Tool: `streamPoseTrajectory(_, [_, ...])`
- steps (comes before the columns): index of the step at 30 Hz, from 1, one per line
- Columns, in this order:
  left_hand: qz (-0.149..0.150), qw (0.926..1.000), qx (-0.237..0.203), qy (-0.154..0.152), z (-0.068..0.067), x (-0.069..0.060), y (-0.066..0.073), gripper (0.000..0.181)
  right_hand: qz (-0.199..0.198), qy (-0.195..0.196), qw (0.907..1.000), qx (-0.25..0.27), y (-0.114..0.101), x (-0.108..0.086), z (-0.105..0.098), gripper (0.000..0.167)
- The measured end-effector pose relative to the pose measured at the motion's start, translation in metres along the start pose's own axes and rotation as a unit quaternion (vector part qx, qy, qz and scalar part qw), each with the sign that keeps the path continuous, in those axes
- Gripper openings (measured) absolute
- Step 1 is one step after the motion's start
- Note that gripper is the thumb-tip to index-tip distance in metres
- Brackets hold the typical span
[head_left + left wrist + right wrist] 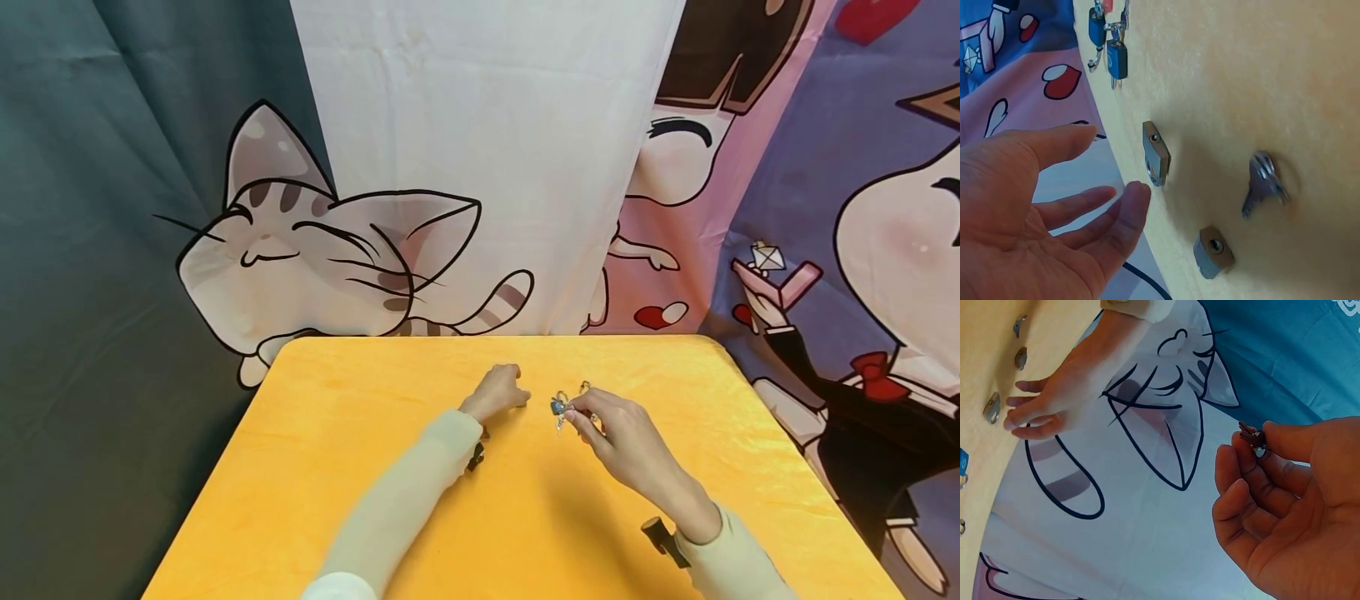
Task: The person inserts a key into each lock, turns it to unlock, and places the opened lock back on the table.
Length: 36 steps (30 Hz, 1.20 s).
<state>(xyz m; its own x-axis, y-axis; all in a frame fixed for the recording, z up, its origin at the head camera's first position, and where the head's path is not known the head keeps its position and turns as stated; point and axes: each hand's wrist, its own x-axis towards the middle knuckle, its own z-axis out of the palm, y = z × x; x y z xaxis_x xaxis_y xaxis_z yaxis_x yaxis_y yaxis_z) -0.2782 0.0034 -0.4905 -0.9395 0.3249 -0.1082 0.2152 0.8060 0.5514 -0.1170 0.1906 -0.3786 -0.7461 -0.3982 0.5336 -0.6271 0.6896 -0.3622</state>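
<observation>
My left hand (497, 393) (1054, 219) hovers over the table with fingers spread and loosely bent, holding nothing. Beside its fingertips in the left wrist view lies a brass-coloured padlock (1156, 156); a second padlock (1212, 253) and a small bunch of keys (1262, 181) lie nearer the wrist. My right hand (637, 442) (1291, 506) pinches small metal pieces (1252, 437), seemingly keys, between thumb and index finger. Around those fingertips in the head view, a blue padlock (558, 406) shows; blue padlocks (1117, 59) also stand out at the top of the left wrist view.
A yellow cloth-covered table (337, 467) fills the lower head view. Behind it hangs a printed curtain (487, 108) with a cat and cartoon figures. More small metal items lie on the table beyond my right fingers, partly hidden.
</observation>
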Motion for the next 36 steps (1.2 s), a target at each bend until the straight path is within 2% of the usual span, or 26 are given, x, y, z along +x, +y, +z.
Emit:
streamPoseTrajectory(8, [-0.059,0.9982,0.000,-0.009,0.003,0.002,-0.001,0.041,-0.002,-0.002,1.0000,0.003,0.000,0.000,0.001,0.005])
streamPoseTrajectory(11, [-0.072,0.9974,-0.007,-0.011,0.004,0.003,-0.001,0.037,0.000,-0.004,1.0000,0.004,0.000,0.000,0.001,0.007])
streamPoseTrajectory(17, [-0.073,0.9971,-0.019,-0.014,0.009,0.009,-0.002,0.016,0.001,-0.005,1.0000,0.003,-0.001,-0.001,0.001,0.008])
streamPoseTrajectory(23, [-0.080,0.9963,-0.029,-0.013,0.012,0.012,0.002,0.034,0.013,-0.013,0.9998,0.002,-0.001,-0.001,0.001,0.006])
streamPoseTrajectory(25, [-0.083,0.9959,-0.034,-0.014,0.011,0.010,0.004,0.034,0.014,-0.013,0.9998,0.002,-0.001,-0.001,0.001,0.007])
streamPoseTrajectory(36, [-0.057,0.9978,-0.017,-0.029,0.010,0.004,0.005,0.037,0.010,-0.001,0.9999,-0.003,0.000,-0.004,0.001,0.010])
